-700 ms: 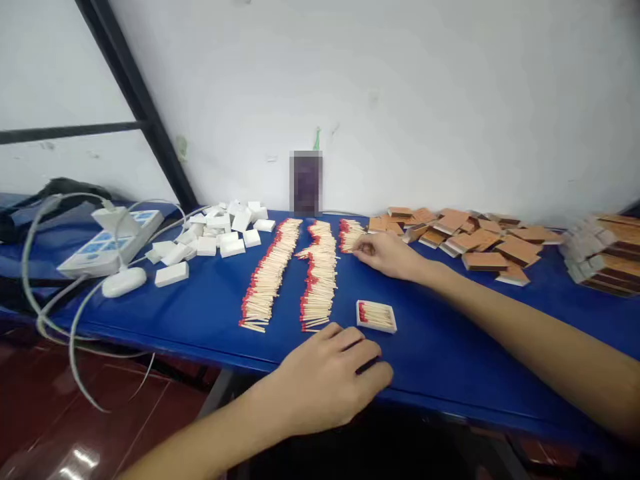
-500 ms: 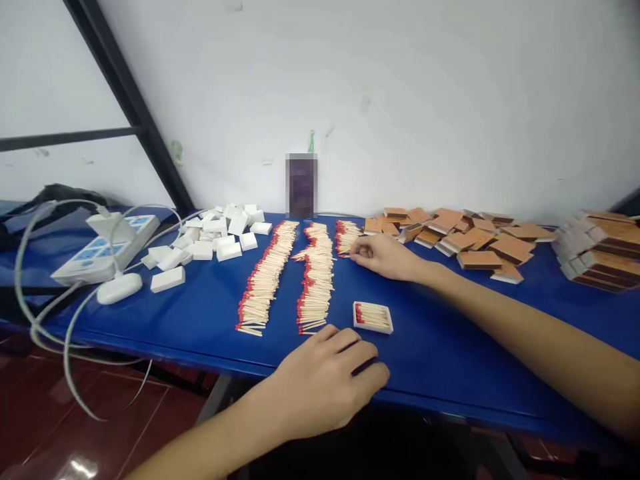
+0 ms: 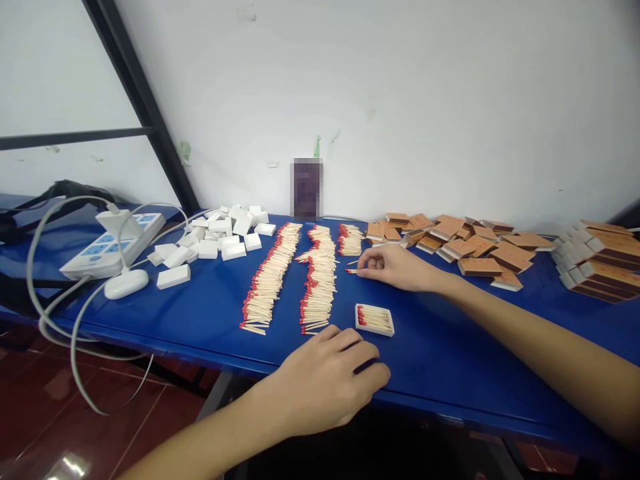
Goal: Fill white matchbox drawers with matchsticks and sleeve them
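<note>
My right hand (image 3: 387, 267) has its thumb and fingertips pinched on matches (image 3: 353, 271), whose red heads stick out to the left just above the blue tabletop. Beyond it lies a short row of matches (image 3: 351, 240). Closer to me, a white matchbox tray (image 3: 375, 331) with a layer of red-headed matches inside sits on the table. My left hand (image 3: 333, 377) rests palm down at the front edge, fingers loosely bent and apart, holding nothing. Two longer rows of matches, a middle one (image 3: 319, 280) and a left one (image 3: 270, 280), run away from me.
White empty-looking trays (image 3: 220, 233) are heaped at the back left, beside a power strip (image 3: 115, 243) with white cables. Orange-brown matchbox sleeves (image 3: 480, 247) lie in a pile at the back right. Filled-looking matchboxes (image 3: 605, 257) are stacked at the far right. A wall stands behind.
My right hand has come slightly back from the short row, towards me, with matches now showing at its fingertips. The left hand stays in place. The view has shifted a little.
</note>
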A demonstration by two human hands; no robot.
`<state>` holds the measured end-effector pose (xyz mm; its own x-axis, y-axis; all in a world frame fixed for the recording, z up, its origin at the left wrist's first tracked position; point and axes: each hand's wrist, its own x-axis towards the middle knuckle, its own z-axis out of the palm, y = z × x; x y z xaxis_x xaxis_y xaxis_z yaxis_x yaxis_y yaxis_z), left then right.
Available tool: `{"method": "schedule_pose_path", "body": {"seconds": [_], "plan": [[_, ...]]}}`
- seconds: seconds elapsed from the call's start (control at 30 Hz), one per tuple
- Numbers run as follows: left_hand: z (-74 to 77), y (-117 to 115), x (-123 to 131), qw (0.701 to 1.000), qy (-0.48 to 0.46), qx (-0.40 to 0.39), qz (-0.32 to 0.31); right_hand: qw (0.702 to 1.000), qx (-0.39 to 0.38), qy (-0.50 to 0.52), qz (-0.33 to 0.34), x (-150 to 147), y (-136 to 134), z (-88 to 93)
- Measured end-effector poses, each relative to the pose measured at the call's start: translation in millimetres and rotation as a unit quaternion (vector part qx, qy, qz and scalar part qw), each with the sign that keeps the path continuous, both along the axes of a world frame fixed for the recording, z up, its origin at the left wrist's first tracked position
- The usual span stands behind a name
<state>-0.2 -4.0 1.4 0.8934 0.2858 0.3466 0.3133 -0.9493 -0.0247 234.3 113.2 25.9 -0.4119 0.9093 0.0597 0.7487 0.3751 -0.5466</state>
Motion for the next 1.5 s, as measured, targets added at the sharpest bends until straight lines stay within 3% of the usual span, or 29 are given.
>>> {"method": "schedule_pose_path", "body": {"seconds": [0.57,0.83,1.1,1.3,1.5], "plan": [[0.3,1,0,1.000,-0.012,-0.022,0.003,0.995,0.095,0.006,0.030,6,-6,-12.5],[0.8,1,-1,1.000,-0.017,-0.024,0.002,0.996,0.089,0.021,0.011,7,-6,-13.8],[2.3,0,-1,1.000,-0.017,-0.025,0.004,0.992,0.098,0.023,-0.074,3,-3,-16.6],[2.7,1,-1,1.000,-0.011,-0.028,0.005,0.994,0.091,-0.011,-0.059,0,-1,-13.5],[2.2,1,-1,1.000,-0.012,-0.027,0.004,0.995,0.086,0.017,-0.053,1,-4,-13.5]]}}
